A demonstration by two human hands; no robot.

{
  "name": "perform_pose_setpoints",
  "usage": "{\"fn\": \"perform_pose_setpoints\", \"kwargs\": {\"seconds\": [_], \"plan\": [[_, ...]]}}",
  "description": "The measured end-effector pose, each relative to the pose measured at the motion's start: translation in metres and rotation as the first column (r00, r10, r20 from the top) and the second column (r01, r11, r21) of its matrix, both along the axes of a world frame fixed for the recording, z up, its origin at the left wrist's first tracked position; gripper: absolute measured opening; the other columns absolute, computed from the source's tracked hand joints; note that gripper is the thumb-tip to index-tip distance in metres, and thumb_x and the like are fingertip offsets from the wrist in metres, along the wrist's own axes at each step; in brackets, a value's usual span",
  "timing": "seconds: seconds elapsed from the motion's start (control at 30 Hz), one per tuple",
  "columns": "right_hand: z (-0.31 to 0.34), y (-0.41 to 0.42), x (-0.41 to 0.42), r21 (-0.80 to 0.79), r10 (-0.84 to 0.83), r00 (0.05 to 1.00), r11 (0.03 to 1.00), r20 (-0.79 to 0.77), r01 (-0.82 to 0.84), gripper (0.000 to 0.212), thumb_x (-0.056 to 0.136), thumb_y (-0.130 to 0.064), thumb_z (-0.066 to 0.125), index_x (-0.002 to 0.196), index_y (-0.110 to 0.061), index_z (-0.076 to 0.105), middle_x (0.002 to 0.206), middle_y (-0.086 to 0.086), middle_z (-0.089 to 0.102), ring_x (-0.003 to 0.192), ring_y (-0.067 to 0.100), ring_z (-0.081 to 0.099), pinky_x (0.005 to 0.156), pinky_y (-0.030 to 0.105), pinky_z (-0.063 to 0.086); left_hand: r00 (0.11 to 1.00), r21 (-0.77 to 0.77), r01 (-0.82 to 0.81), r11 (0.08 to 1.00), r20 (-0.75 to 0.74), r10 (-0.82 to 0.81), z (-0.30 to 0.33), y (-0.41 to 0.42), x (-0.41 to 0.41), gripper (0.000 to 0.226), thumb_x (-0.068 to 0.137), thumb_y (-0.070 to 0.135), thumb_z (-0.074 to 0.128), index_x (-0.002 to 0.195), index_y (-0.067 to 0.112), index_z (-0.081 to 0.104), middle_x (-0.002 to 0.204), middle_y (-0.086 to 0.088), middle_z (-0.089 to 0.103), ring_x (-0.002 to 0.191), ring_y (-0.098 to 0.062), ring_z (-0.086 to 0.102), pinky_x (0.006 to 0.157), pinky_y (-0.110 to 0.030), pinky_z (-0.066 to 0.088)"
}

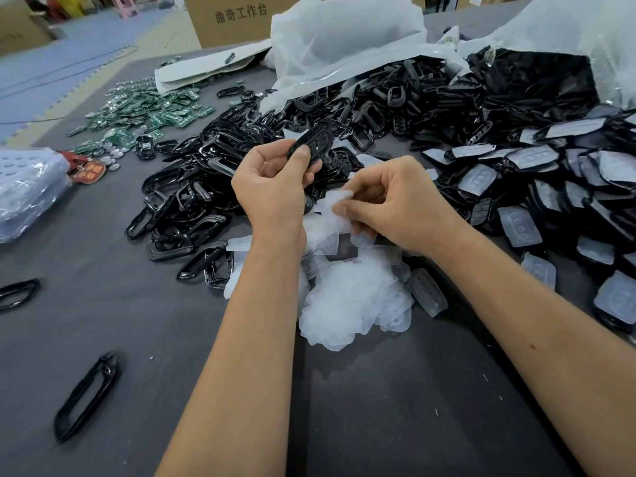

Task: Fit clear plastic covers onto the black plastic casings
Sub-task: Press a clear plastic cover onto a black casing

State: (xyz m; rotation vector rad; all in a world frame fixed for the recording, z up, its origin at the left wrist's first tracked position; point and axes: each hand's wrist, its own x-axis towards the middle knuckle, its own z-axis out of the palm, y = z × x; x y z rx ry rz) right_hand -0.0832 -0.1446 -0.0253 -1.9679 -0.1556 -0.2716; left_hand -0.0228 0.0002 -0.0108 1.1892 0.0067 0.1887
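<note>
Across the dark grey counter [103,321], a large heap of black casings [395,108] spreads from centre to far right, with a smaller pile of clear covers [354,297] near centre and green circuit boards [144,111] far left. Left hand [272,191]: grip closed, thumb and fingers pinching one black casing [311,142] above the heap. Right hand [399,204]: fingertips pinching one clear cover [335,208] just right of it.
</note>
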Motion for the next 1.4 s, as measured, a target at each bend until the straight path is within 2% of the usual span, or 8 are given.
{"fn": "perform_pose_setpoints", "kwargs": {"seconds": [0.23,0.37,0.6,0.7,1.0,1.1,1.27,1.4], "plan": [[0.003,0.009,-0.002,-0.127,-0.085,0.991,0.987,0.103,0.098,0.05,0.087,-0.036,0.084,0.057,-0.018,0.048,0.048,-0.011,0.048,0.045,0.007,0.04,0.049,0.018,0.033,0.997,-0.007,0.046,0.999,0.058,-0.046,0.004,-0.002,-0.003,0.015,0.089,-0.007,0.073,0.091,0.007,0.067,0.061,0.008,0.063,0.066,-0.02,0.073,0.062,-0.023,0.054],[0.001,0.01,0.001,-0.043,-0.009,0.995,0.999,0.103,0.013,0.042,0.099,-0.033,0.071,0.074,-0.001,0.061,0.062,0.01,0.067,0.049,0.026,0.058,0.046,0.031,0.046,0.997,0.001,0.049,0.999,0.063,-0.049,0.004,-0.003,-0.003,0.014,0.089,-0.008,0.072,0.092,0.005,0.067,0.059,0.008,0.062,0.06,-0.018,0.07,0.065,-0.027,0.057],[-0.003,0.001,0.005,0.213,0.004,0.999,0.977,0.034,-0.011,0.007,0.1,-0.004,0.067,0.099,0.003,0.07,0.084,0.01,0.077,0.064,0.021,0.071,0.05,0.024,0.052,0.998,-0.008,0.038,0.999,0.042,-0.038,0.003,-0.003,-0.002,0.015,0.089,-0.008,0.073,0.09,0.006,0.068,0.069,0.0,0.066,0.067,-0.02,0.074,0.058,-0.02,0.051],[-0.003,0.0,0.004,0.32,0.007,1.0,0.947,0.014,-0.011,0.017,0.093,0.008,0.069,0.109,0.004,0.071,0.08,0.011,0.075,0.066,0.02,0.074,0.059,0.024,0.058,0.999,-0.012,0.035,0.999,0.038,-0.035,0.002,-0.003,-0.002,0.015,0.089,-0.008,0.073,0.09,0.007,0.068,0.067,0.002,0.065,0.067,-0.021,0.074,0.059,-0.021,0.051],[0.002,0.001,0.0,0.473,-0.058,0.998,0.879,-0.023,0.062,0.012,0.086,0.001,0.081,0.095,0.001,0.073,0.08,0.016,0.077,0.064,0.027,0.076,0.059,0.026,0.061,0.997,0.035,0.056,0.998,0.042,-0.058,-0.002,-0.003,0.0,0.015,0.089,-0.009,0.072,0.09,0.005,0.066,0.054,0.009,0.062,0.055,-0.012,0.068,0.07,-0.029,0.059],[0.002,-0.001,0.0,0.459,-0.127,0.992,0.881,-0.005,0.115,0.013,0.087,-0.01,0.083,0.085,-0.005,0.071,0.075,0.015,0.076,0.058,0.026,0.071,0.052,0.03,0.059,0.997,0.058,0.074,0.996,0.031,-0.076,-0.002,-0.004,-0.001,0.015,0.088,-0.009,0.072,0.09,0.004,0.066,0.054,0.009,0.063,0.059,-0.016,0.07,0.063,-0.024,0.057],[0.003,-0.006,0.003,0.608,-0.067,0.998,0.791,-0.022,0.066,0.017,0.105,-0.023,0.062,0.097,-0.01,0.053,0.093,0.018,0.078,0.073,0.034,0.077,0.048,0.027,0.055,0.995,0.096,0.099,0.99,0.015,-0.101,-0.002,-0.005,-0.003,0.016,0.088,-0.008,0.073,0.088,0.007,0.068,0.06,0.007,0.066,0.065,-0.019,0.073,0.061,-0.019,0.054],[0.002,-0.008,0.004,0.671,-0.027,1.0,0.741,-0.003,0.022,0.018,0.102,-0.016,0.065,0.093,-0.012,0.05,0.097,0.022,0.077,0.07,0.027,0.075,0.051,0.023,0.054,0.994,0.122,0.111,0.986,0.007,-0.112,-0.003,-0.005,-0.004,0.017,0.088,-0.007,0.073,0.087,0.009,0.068,0.058,0.008,0.065,0.063,-0.016,0.072,0.061,-0.019,0.054]]}}
